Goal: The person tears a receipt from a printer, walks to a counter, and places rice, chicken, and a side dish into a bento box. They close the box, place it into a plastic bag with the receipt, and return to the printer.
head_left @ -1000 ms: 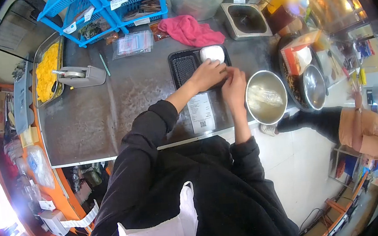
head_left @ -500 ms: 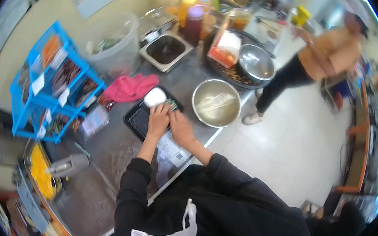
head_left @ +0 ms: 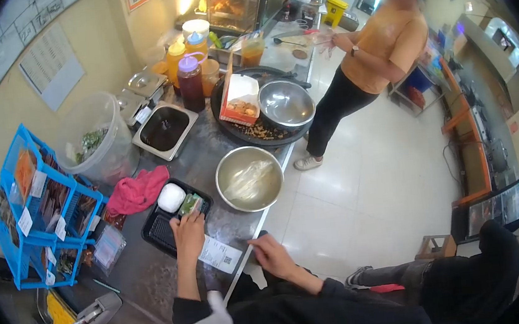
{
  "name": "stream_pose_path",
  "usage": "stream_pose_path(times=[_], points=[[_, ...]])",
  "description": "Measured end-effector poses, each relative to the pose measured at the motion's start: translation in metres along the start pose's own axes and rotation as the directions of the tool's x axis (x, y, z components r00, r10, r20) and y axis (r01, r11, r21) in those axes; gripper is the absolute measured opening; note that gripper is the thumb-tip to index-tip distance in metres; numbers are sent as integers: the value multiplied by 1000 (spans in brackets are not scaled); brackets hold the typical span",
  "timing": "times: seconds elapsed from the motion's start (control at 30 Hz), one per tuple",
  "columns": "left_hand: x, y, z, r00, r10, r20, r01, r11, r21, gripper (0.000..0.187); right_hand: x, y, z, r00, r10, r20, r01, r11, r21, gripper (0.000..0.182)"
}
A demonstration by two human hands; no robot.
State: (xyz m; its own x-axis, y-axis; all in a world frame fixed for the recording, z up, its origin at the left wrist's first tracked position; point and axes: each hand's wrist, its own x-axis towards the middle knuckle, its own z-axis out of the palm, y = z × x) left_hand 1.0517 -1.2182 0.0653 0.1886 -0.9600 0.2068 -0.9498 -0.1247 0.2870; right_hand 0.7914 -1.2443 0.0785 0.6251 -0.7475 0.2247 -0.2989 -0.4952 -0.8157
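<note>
A black tray [head_left: 153, 230] lies on the dark tabletop, with a round white item [head_left: 171, 197] in one compartment. Beside it is a small green packet [head_left: 190, 204] in a corner compartment. My left hand [head_left: 189, 232] reaches over the tray's near side, its bent fingers closed on the packet's lower edge; the fingertips are partly hidden. Off the tray, my right hand [head_left: 273, 254] hangs by the table edge, empty, its fingers apart and loosely bent. Between the hands lies a printed white label [head_left: 219, 254]. A steel bowl [head_left: 252, 205] holding clear plastic stands right of the tray.
Blue baskets [head_left: 56, 234], a pink cloth [head_left: 139, 191] and a clear tub [head_left: 100, 162] are on the left. A dark sauce pan [head_left: 165, 130], bottles [head_left: 191, 87] and a large round pan [head_left: 269, 137] stand behind. A person [head_left: 386, 50] stands beyond the table; another is lower right.
My right hand has come away from the packet and moved right to the table edge. My left hand stays at the packet. The view has shifted, and the standing person has turned.
</note>
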Motion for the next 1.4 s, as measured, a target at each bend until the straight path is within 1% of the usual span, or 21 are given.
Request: stream_pose_path(times=[0.07,0.13,0.17,0.23,0.33,0.4,0.47,0.5,0.57,0.67,0.73,0.83,0.9,0.97,1.03,1.1,1.13,1.23,1.27,1.37,1.4], points=[[-1,17,-22,995,-104,-4,101,979,-179,22,-4,23,-26,976,151,-156,-150,988,22,25],[-2,29,-37,984,-147,-101,117,960,-255,22,1,55,-51,919,251,-304,-254,967,30,17],[-1,37,-42,973,-178,-149,128,947,-295,22,5,75,-65,902,249,-352,-249,967,45,16],[6,59,-51,944,-233,-233,164,946,-280,21,19,98,-99,880,278,-385,-278,959,56,16],[32,93,-37,894,-259,-366,172,952,-254,21,36,140,-147,868,396,-300,-387,918,91,15],[57,122,-27,858,-207,-469,130,973,-193,18,47,171,-176,893,352,-279,-366,931,4,15],[82,158,-15,865,-203,-459,100,966,-240,15,53,196,-195,913,281,-295,-310,949,-54,14],[95,176,-10,865,-205,-458,86,960,-267,14,58,203,-204,910,298,-289,-328,943,-61,14],[114,214,-5,885,-120,-451,-18,957,-289,12,66,211,-220,907,326,-267,-359,930,-84,13],[129,255,-3,870,-15,-493,-156,940,-305,10,81,214,-227,932,268,-242,-307,941,-140,12],[127,264,1,864,24,-503,-192,939,-286,9,91,213,-224,957,212,-200,-234,968,-92,12],[97,246,8,796,-51,-603,-18,994,-107,9,106,198,-209,990,107,-90,-102,993,60,12],[63,224,-3,744,-206,-636,272,962,7,8,111,178,-197,1000,-12,7,10,984,177,13],[29,204,-20,516,-363,-776,502,862,-69,4,116,153,-188,985,-160,61,138,951,278,14],[-12,185,-27,201,-531,-823,660,694,-287,9,116,120,-175,934,-337,120,273,888,370,15],[-45,174,-35,-36,-689,-723,665,524,-533,16,114,97,-160,842,-520,145,409,790,458,16],[-60,171,-39,-147,-749,-646,638,427,-641,20,108,93,-157,801,-535,267,372,795,479,17],[-104,145,-7,-127,-843,-522,554,377,-743,27,93,73,-136,680,-565,468,297,795,529,17],[-117,135,7,-69,-878,-474,559,359,-747,25,87,67,-127,662,-568,490,294,797,527,16],[-126,119,36,175,-874,-453,721,427,-546,19,72,48,-100,633,-482,606,264,870,416,12],[-127,114,42,264,-861,-434,752,465,-466,20,67,44,-89,649,-428,629,240,900,365,14]])
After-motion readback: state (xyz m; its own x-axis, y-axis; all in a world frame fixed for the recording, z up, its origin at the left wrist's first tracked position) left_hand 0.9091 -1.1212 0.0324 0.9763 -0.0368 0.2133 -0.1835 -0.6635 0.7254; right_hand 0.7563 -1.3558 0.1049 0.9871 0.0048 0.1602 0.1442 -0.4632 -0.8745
